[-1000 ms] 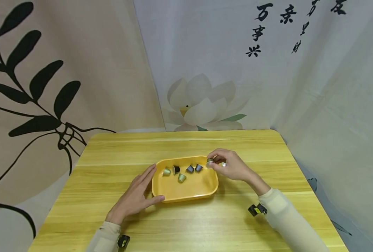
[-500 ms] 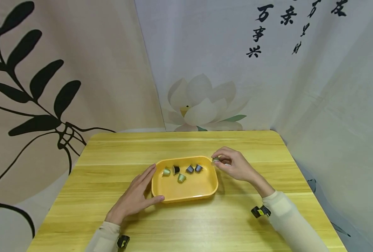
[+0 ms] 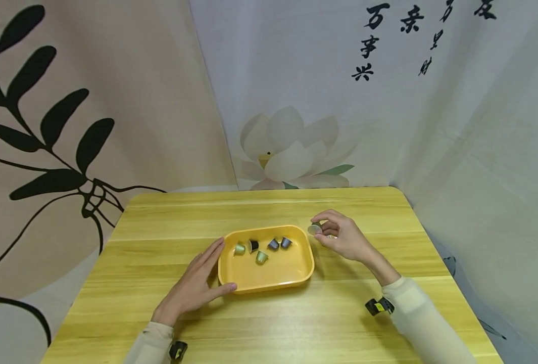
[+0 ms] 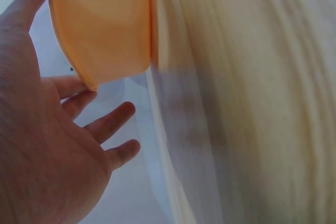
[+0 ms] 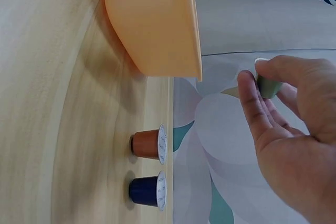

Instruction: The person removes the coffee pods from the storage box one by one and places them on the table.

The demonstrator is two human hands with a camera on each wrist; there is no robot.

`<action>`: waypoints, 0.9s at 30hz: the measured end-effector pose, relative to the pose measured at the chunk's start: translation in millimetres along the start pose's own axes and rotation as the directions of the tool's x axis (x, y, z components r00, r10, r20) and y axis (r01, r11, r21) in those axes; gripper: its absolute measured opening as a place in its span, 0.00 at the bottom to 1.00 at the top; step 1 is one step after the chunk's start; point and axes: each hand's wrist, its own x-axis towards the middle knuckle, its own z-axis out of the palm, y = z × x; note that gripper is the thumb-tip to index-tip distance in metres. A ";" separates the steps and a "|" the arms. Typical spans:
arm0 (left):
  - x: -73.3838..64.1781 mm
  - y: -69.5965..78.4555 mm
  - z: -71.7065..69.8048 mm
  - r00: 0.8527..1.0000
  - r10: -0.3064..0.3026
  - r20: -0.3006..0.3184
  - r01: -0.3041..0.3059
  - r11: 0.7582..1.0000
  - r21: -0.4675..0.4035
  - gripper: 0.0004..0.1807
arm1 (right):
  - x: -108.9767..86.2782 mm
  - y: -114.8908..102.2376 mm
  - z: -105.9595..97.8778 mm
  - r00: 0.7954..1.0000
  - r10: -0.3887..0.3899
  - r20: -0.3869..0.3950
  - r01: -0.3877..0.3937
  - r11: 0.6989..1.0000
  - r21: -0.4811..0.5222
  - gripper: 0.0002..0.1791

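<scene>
My right hand [image 3: 343,237] is raised just off the tray's right end, pinching a green coffee capsule [image 3: 315,229] between thumb and fingers. The capsule's pale lid faces the head camera, and in the right wrist view its green body [image 5: 269,87] shows partly behind the fingers. My left hand [image 3: 195,285] rests at the left end of the yellow tray [image 3: 269,283], fingers fairly straight along the rim, thumb at the near corner. Inside the tray lie several capsules: two light green [image 3: 261,258], a black one [image 3: 253,246] and two blue-grey ones [image 3: 274,244].
In the right wrist view, an orange-brown capsule [image 5: 147,144] and a dark blue capsule [image 5: 146,190] stand on the table beside the tray; the right hand mostly hides that spot from the head view. The wooden table [image 3: 269,328] runs back to a printed curtain [image 3: 296,91].
My right hand has drawn away from the tray's right rim, rightward and slightly toward the back, carrying the green capsule, whose lid now shows more. My left hand and the tray stay in place.
</scene>
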 end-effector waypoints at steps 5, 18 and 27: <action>0.4 -0.5 0.4 1.000 0.001 -0.005 -0.001 1.000 -0.001 0.64 | -0.1 2.5 -0.7 1.000 0.020 -0.018 -0.020 1.000 0.007 0.20; 0.8 -0.5 0.1 1.000 0.011 -0.008 -0.011 1.000 0.006 0.64 | -8.9 6.7 -18.1 0.990 0.122 -0.071 -0.121 0.992 0.031 0.21; -0.2 0.3 -1.7 1.000 0.009 -0.004 -0.009 1.000 0.000 0.64 | -17.6 13.9 -31.2 0.985 0.129 -0.112 -0.130 0.991 -0.001 0.22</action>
